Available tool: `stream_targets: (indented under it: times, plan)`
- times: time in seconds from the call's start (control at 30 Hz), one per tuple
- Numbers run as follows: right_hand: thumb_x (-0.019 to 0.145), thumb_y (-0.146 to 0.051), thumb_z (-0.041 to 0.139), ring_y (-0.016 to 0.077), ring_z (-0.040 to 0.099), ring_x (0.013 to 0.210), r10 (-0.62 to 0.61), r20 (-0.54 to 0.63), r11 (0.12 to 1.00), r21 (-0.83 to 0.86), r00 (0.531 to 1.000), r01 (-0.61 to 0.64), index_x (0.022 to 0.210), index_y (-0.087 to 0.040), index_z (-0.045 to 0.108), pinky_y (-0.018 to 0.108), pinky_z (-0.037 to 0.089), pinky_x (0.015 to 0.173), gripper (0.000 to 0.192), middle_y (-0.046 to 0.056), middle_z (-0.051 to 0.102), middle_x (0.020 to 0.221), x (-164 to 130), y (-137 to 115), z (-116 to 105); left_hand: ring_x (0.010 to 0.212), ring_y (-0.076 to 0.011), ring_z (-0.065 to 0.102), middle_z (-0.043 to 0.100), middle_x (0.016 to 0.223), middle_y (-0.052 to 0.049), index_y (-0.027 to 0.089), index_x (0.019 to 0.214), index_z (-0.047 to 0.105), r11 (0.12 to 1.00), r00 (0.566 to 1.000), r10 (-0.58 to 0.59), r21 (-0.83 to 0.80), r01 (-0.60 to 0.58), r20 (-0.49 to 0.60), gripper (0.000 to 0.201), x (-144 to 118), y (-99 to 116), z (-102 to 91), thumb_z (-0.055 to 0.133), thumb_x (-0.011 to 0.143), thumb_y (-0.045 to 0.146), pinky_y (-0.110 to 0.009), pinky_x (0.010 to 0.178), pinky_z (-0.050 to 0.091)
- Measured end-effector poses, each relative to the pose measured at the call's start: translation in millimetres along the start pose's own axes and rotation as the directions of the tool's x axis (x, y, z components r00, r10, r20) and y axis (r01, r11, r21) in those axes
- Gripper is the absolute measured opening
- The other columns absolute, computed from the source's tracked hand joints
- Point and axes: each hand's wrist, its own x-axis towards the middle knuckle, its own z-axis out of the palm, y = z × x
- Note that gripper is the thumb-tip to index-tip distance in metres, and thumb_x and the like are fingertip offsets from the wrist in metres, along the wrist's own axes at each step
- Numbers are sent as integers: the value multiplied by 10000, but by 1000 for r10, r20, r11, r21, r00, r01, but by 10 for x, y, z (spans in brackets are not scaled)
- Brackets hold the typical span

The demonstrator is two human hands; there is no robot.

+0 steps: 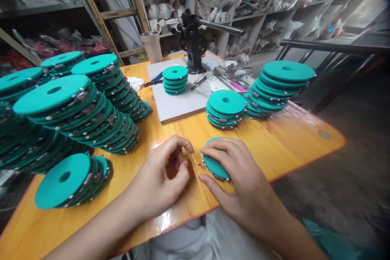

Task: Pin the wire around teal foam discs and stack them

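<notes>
My right hand is curved over a green foam spool on the table, its fingers across the top and the thumb near the close edge. The fingers hide much of this spool; small white pin heads and dark bits show along its rim. Just left of it, my left hand is held above the wood with loosely curled fingers. A gap shows between its thumb and index finger, with nothing visible in it. Beyond my right hand stands a short stack of similar spools.
Tall leaning stacks of green spools fill the left side, with a low stack nearer. Another stack stands right. A white board holds spools, a black lever press and loose tools. A cup stands behind.
</notes>
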Motion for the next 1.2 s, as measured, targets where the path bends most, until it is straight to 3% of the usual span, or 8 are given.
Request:
stream_targets:
  times: [0.13, 0.33, 0.6, 0.93, 1.2]
  plan:
    - [918, -208, 566, 219, 462, 1051, 46, 26, 989, -143, 999, -42, 1156, -162, 552, 369, 408, 891, 243, 73, 529, 1082, -34, -19, -85, 742, -114, 532, 526, 836, -20, 182, 1114, 599, 944, 982, 187, 271, -187, 26, 297, -18, -7, -27, 465, 875, 66, -237, 667, 430]
    - [942, -232, 537, 224, 477, 1017, 16, 17, 970, -242, 1000, -12, 1150, -138, 550, 367, 433, 854, 229, 88, 535, 1049, -35, -6, -118, 752, -144, 548, 539, 861, -65, 153, 1046, 683, 908, 982, 179, 375, -188, 58, 278, -35, -63, 40, 458, 891, 96, -253, 657, 471]
    - [968, -330, 540, 227, 480, 1107, 7, 50, 971, -240, 999, 5, 1236, -147, 512, 381, 449, 928, 326, 78, 553, 1135, -68, 67, -166, 716, -134, 597, 624, 842, -63, 149, 912, 695, 869, 968, 239, 429, -247, 74, 187, -14, -96, 35, 508, 913, 150, -240, 654, 492]
    - [920, -312, 605, 187, 522, 1148, 52, 91, 991, -125, 995, -41, 1229, -212, 529, 336, 487, 948, 333, 47, 551, 1222, -103, 129, -332, 689, -113, 551, 595, 737, -10, 157, 749, 539, 905, 965, 255, 368, -215, -63, 102, 11, 1, -68, 533, 805, 72, -221, 616, 410]
    - [928, -236, 562, 170, 499, 1168, 2, 157, 994, -107, 988, 16, 1175, -213, 530, 325, 468, 959, 249, 41, 533, 1218, -111, 173, -374, 631, -107, 540, 655, 742, -27, 151, 759, 583, 952, 978, 132, 294, -80, -160, 65, 48, -15, -116, 556, 802, 112, -206, 551, 391]
